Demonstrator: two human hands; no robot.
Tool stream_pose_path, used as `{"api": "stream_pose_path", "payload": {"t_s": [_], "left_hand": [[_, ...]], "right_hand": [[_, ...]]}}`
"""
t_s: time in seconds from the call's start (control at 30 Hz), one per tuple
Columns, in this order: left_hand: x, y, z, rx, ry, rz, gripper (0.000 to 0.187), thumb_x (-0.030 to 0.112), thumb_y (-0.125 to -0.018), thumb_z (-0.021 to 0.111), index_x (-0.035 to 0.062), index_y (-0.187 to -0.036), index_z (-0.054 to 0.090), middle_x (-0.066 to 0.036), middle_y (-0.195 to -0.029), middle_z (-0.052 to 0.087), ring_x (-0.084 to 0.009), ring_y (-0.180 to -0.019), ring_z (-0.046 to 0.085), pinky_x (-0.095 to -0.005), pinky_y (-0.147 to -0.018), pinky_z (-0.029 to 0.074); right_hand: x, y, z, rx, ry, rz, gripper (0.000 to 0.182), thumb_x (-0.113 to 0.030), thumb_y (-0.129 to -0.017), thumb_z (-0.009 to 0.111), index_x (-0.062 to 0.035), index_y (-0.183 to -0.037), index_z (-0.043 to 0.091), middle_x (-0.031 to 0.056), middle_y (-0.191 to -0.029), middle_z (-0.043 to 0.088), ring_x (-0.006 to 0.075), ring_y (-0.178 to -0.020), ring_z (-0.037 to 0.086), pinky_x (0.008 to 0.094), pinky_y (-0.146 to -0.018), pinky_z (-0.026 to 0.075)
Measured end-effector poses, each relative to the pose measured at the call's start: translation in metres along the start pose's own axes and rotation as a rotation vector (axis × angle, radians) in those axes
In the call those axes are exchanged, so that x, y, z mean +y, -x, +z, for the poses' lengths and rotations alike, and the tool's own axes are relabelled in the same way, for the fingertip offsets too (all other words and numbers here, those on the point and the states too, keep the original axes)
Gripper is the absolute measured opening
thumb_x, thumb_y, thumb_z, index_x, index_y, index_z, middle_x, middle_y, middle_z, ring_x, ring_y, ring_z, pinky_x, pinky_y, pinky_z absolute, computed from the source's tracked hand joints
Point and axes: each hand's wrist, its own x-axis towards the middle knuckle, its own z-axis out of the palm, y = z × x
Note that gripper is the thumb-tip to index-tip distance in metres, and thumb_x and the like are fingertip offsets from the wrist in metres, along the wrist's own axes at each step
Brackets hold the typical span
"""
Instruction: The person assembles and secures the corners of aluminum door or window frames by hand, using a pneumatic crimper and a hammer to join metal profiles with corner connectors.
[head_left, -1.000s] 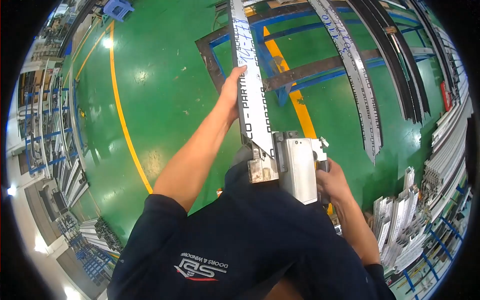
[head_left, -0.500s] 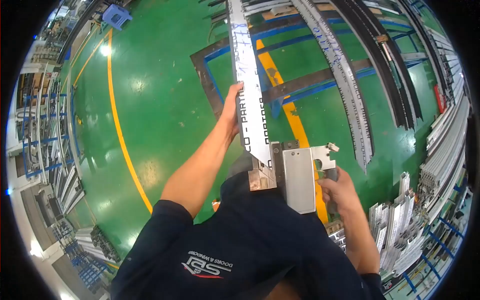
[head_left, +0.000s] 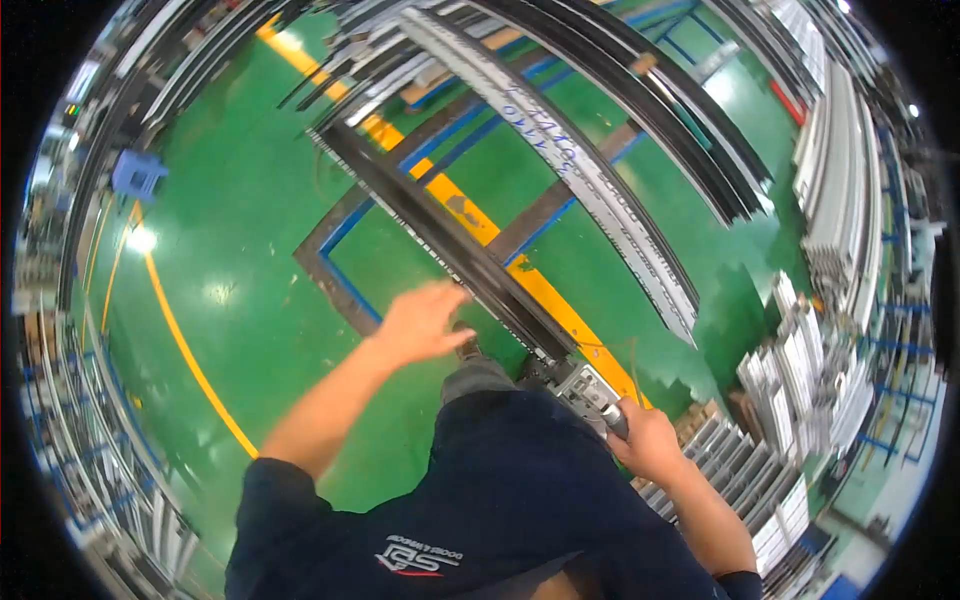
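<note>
A long dark metal profile [head_left: 460, 262] runs diagonally from the upper left to a small metal press-like tool [head_left: 590, 388] at my waist. Its channel side faces up, and printed film lines one edge. My right hand [head_left: 645, 440] is closed around the grey handle [head_left: 615, 420] of that tool. Just left of the profile is my left hand [head_left: 422, 322], its fingers apart and holding nothing, slightly smeared by motion. The near end of the profile meets the tool.
A steel rack with blue edges [head_left: 535, 222] carries a film-covered profile marked in blue ink [head_left: 560, 150] and several black profiles [head_left: 690, 130]. Stacked profiles [head_left: 790, 390] stand at the right. A blue stool [head_left: 140, 175] is on the green floor at the left.
The profile has turned from white film face up to dark channel up and now lies diagonally. My left hand has let go of it. The tool has tilted, and my view has swung round.
</note>
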Motion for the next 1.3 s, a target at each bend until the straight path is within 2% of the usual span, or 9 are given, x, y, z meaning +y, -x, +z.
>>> {"api": "stream_pose_path", "payload": {"t_s": [0.03, 0.07, 0.13, 0.23, 0.3, 0.33, 0.4, 0.67, 1.3], "left_hand": [[-0.015, -0.009, -0.011, 0.254, -0.143, 0.203, 0.088, 0.039, -0.070, 0.089, 0.0075, -0.143, 0.050, -0.022, -0.144, 0.052, -0.0410, -0.132, 0.051, -0.0510, -0.113, 0.041], [-0.022, -0.029, -0.039, 0.206, -0.335, 0.225, 0.114, 0.050, -0.061, 0.091, 0.0043, -0.152, 0.040, -0.019, -0.153, 0.041, -0.0398, -0.146, 0.035, -0.0521, -0.121, 0.030], [-0.070, -0.073, -0.055, 0.119, -0.556, 0.361, 0.115, 0.056, -0.063, 0.088, 0.0023, -0.152, 0.037, -0.021, -0.149, 0.044, -0.0416, -0.148, 0.032, -0.0536, -0.126, 0.019], [-0.124, -0.112, -0.056, -0.029, -0.535, 0.526, 0.105, 0.055, -0.066, 0.086, 0.0029, -0.146, 0.043, -0.020, -0.139, 0.050, -0.0402, -0.139, 0.042, -0.0531, -0.120, 0.028], [-0.127, -0.122, -0.067, -0.147, -0.532, 0.449, 0.092, 0.054, -0.065, 0.086, 0.0039, -0.135, 0.052, -0.016, -0.124, 0.055, -0.0372, -0.124, 0.051, -0.0505, -0.108, 0.037], [-0.133, -0.123, -0.070, -0.045, -0.534, 0.521, 0.085, 0.052, -0.064, 0.088, 0.0053, -0.127, 0.056, -0.014, -0.116, 0.055, -0.0341, -0.112, 0.053, -0.0481, -0.099, 0.040], [-0.135, -0.123, -0.075, -0.075, -0.505, 0.477, 0.086, 0.053, -0.061, 0.089, 0.0050, -0.125, 0.057, -0.014, -0.119, 0.056, -0.0336, -0.116, 0.053, -0.0481, -0.102, 0.040], [-0.145, -0.128, -0.070, -0.109, -0.432, 0.533, 0.093, 0.049, -0.056, 0.093, 0.0032, -0.127, 0.054, -0.013, -0.123, 0.059, -0.0349, -0.117, 0.054, -0.0478, -0.106, 0.039], [-0.140, -0.125, -0.070, -0.194, -0.438, 0.444, 0.095, 0.042, -0.053, 0.094, 0.0055, -0.130, 0.053, -0.011, -0.128, 0.060, -0.0309, -0.120, 0.055, -0.0502, -0.107, 0.038]], "right_hand": [[0.002, 0.002, 0.007, -0.006, 0.044, -0.038, 0.039, -0.021, -0.081, 0.078, -0.0027, -0.107, 0.056, 0.0249, -0.081, 0.067, 0.0457, -0.078, 0.068, 0.0533, -0.070, 0.054], [0.003, 0.003, 0.014, 0.001, 0.024, -0.002, 0.039, -0.021, -0.081, 0.078, -0.0027, -0.107, 0.056, 0.0249, -0.081, 0.067, 0.0457, -0.078, 0.068, 0.0533, -0.070, 0.054], [0.004, -0.004, 0.023, 0.115, 0.045, -0.118, 0.040, -0.018, -0.077, 0.078, -0.0053, -0.106, 0.053, 0.0206, -0.074, 0.065, 0.0457, -0.072, 0.065, 0.0534, -0.066, 0.052], [-0.013, -0.014, 0.008, 0.131, 0.018, -0.091, 0.039, -0.017, -0.076, 0.077, -0.0062, -0.105, 0.054, 0.0190, -0.080, 0.068, 0.0441, -0.077, 0.066, 0.0517, -0.067, 0.053], [-0.023, -0.021, -0.005, 0.122, -0.027, -0.093, 0.035, -0.017, -0.079, 0.076, -0.0070, -0.105, 0.054, 0.0191, -0.085, 0.069, 0.0431, -0.082, 0.067, 0.0513, -0.068, 0.053], [-0.021, -0.025, -0.004, 0.121, -0.052, -0.060, 0.035, -0.017, -0.079, 0.076, -0.0070, -0.105, 0.054, 0.0191, -0.085, 0.069, 0.0431, -0.082, 0.067, 0.0513, -0.068, 0.053], [-0.014, -0.032, -0.003, 0.142, -0.209, -0.116, 0.036, -0.019, -0.081, 0.076, -0.0067, -0.108, 0.055, 0.0194, -0.084, 0.069, 0.0428, -0.081, 0.067, 0.0511, -0.068, 0.053], [-0.036, -0.047, -0.014, -0.071, -0.101, 0.307, 0.028, -0.033, -0.085, 0.073, -0.0081, -0.097, 0.072, 0.0177, -0.086, 0.073, 0.0380, -0.086, 0.072, 0.0499, -0.080, 0.057], [-0.036, -0.057, -0.027, -0.369, -0.134, 0.306, 0.026, -0.033, -0.076, 0.074, -0.0119, -0.092, 0.075, 0.0181, -0.081, 0.073, 0.0397, -0.083, 0.072, 0.0513, -0.079, 0.058]]}}
